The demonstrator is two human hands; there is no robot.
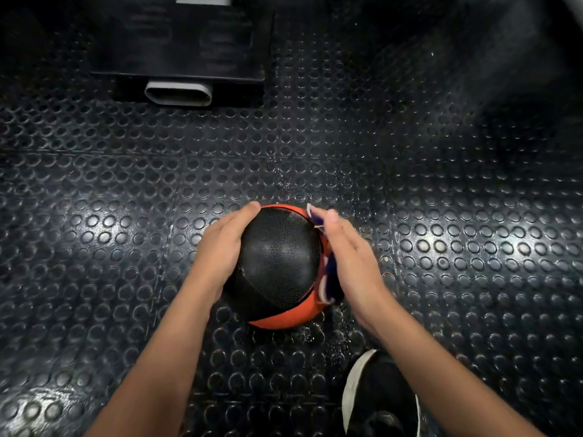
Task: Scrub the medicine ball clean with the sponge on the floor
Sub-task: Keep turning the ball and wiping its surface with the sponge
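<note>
A round black-and-orange medicine ball with a textured skin (277, 266) sits on the studded black rubber floor (410, 200), framed by a person's two bare forearms. The left hand (220, 247) lies flat against the ball's left side, fingers straight and together, steadying it. The right hand (347, 257), fingers also straight and close together, presses a dark blue sponge with pale edging (328, 275) against the ball's right flank; only slivers of the sponge show past the palm. Scrubbing appears under way on the right side, while the black top panel carries a sheen that may be wetness, though that cannot be settled. The next move likely calls for firm strokes under an even push, then a turn of the ball to bring untouched orange panels round. A black shoe with a white sole (375, 395) stands near the right forearm; beyond, a dark machine base with a grey oval tube end (178, 93) sits well apart.
</note>
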